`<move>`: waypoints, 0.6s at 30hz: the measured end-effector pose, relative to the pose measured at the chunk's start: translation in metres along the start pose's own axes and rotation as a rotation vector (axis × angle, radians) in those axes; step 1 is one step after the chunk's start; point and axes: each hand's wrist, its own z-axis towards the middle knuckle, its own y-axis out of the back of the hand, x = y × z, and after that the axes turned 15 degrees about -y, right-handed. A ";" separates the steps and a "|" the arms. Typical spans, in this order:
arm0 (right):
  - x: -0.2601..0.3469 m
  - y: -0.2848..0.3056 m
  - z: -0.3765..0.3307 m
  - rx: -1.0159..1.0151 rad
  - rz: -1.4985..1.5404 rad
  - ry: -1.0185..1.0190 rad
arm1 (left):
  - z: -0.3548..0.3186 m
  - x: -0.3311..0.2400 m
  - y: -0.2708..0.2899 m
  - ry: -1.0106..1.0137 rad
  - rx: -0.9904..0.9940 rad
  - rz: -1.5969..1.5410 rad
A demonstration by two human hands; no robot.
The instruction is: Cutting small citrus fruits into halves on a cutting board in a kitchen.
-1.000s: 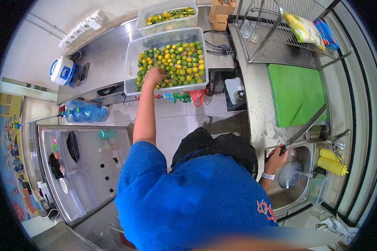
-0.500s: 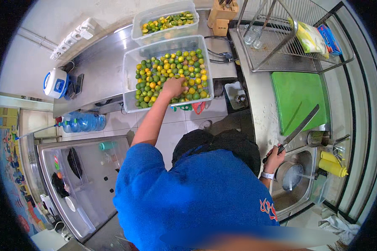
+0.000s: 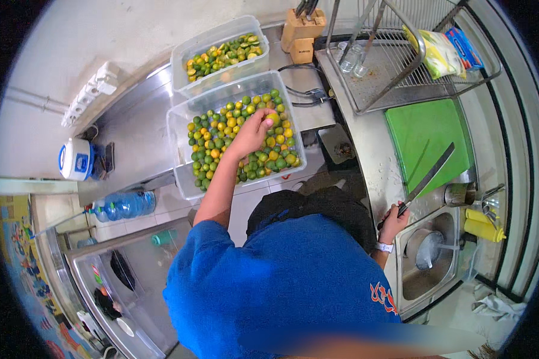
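My left hand [image 3: 250, 136] is above a large clear plastic box [image 3: 178, 122] of small green and yellow citrus fruits. Pinched between its thumb and fingers is a yellow-green citrus fruit [image 3: 273, 119]. In my right hand [image 3: 393, 226] is a long knife [image 3: 430, 173] by its dark handle, the blade slanting up and away over the near part of a green cutting board [image 3: 425, 128]. Behind the large box stands a smaller clear box [image 3: 218, 87] filled with cut citrus pieces.
At right a metal sink [image 3: 428, 281] holds a pot [image 3: 426, 248] under running water. Beyond the board stands a wire dish rack [image 3: 395, 90] with glasses, and a wooden knife block [image 3: 303, 30] is at the back. Yellow bottles [image 3: 483, 226] lie beside the sink.
My left hand has lifted from among the fruits, moving slightly right and away, and now visibly holds one. The right hand still grips the knife in nearly the same place. The view has shifted slightly.
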 end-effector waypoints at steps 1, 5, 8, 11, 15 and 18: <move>0.001 -0.001 -0.003 0.003 -0.004 -0.007 | 0.007 -0.003 -0.002 -0.013 0.001 -0.164; -0.004 0.003 -0.014 -0.028 0.027 -0.017 | 0.034 -0.036 -0.024 -0.113 0.059 -0.614; -0.003 0.010 -0.026 -0.068 0.057 -0.066 | 0.048 -0.058 -0.052 -0.155 0.068 -0.733; 0.000 0.023 -0.033 -0.027 0.093 -0.116 | 0.057 -0.076 -0.091 -0.187 0.100 -0.778; 0.006 0.041 -0.028 -0.034 0.007 -0.195 | 0.073 -0.092 -0.173 -0.147 0.119 -0.734; -0.004 0.057 -0.016 -0.041 0.002 -0.123 | 0.085 -0.092 -0.242 -0.182 0.151 -0.625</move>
